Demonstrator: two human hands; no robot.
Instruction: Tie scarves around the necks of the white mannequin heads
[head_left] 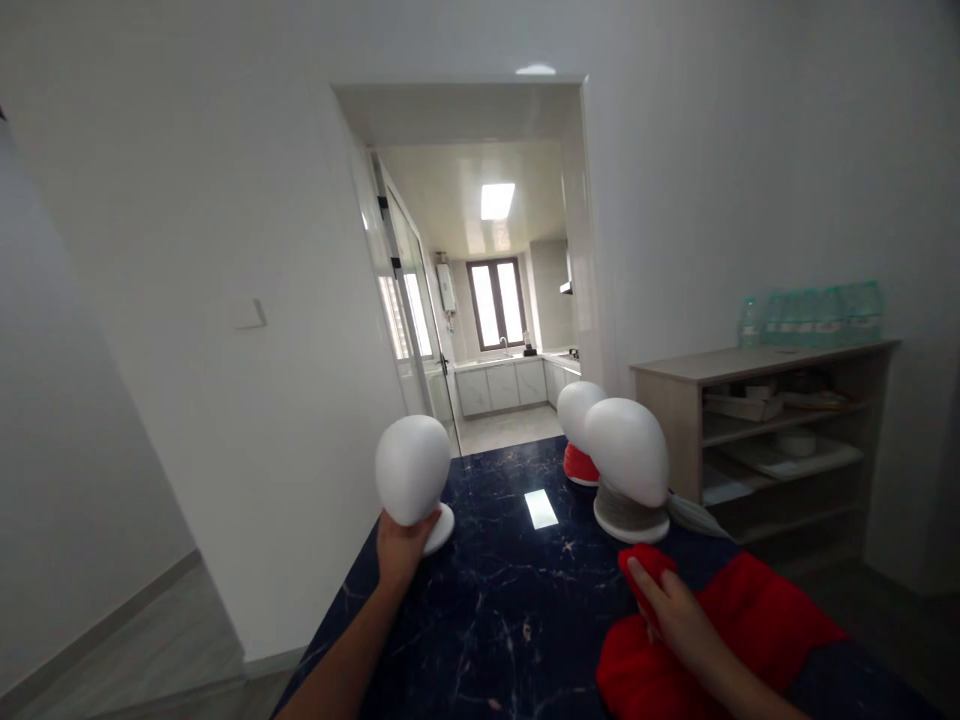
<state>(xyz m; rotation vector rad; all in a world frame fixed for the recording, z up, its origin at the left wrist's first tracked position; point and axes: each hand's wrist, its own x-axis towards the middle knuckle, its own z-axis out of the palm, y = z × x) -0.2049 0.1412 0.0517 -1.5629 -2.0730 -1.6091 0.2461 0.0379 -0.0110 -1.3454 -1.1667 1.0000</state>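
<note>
My left hand [405,545] is wrapped round the neck of a white foam mannequin head [412,468], which stands on its round base at the table's left edge. At the right, my right hand [667,605] grips a bunched part of a red cloth [765,610]; the rest of it spreads over the table beneath the hand and forearm. What kind of cloth article it is I cannot make out. Beyond that hand stands a second mannequin head [628,450] with grey fabric [630,512] round its neck. Partly behind it is another head [579,410] with red fabric [579,464] at its neck.
The dark blue marbled table [487,600] reflects a ceiling light. Pale grey fabric [697,518] lies near its right edge. A wooden shelf unit [750,362] at the right bears several water bottles [817,315]. Straight ahead, a doorway leads to a kitchen with white cabinets [502,388].
</note>
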